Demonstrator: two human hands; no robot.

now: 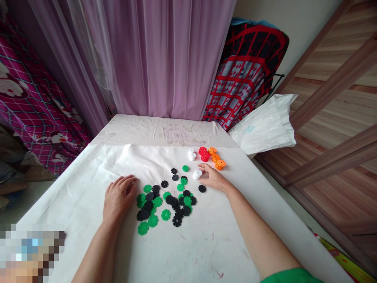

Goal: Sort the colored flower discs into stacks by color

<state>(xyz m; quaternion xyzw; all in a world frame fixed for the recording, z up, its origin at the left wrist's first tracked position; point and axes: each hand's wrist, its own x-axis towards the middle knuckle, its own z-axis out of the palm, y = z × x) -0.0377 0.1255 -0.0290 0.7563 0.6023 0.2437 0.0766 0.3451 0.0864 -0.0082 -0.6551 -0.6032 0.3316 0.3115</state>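
Note:
My right hand [212,177] has its thumb and fingers around the right side of a small stack of white notched plastic discs [197,174] above the table. My left hand [118,195] lies palm down on the white cloth with its fingers stretched forward, holding nothing. Just right of it, green notched discs [165,215] and black notched discs [177,218] lie loose in an overlapping spread. Beyond my right hand stand another white stack [192,155], red stacks [204,154] and orange stacks [220,164]. A single black disc [202,188] lies just below my right hand.
The white tablecloth [188,255] is wrinkled toward the back left. A white plastic bag [265,127] sits at the table's back right edge. Purple curtains [171,59] hang behind the table, and wooden cabinet doors [338,118] stand on the right.

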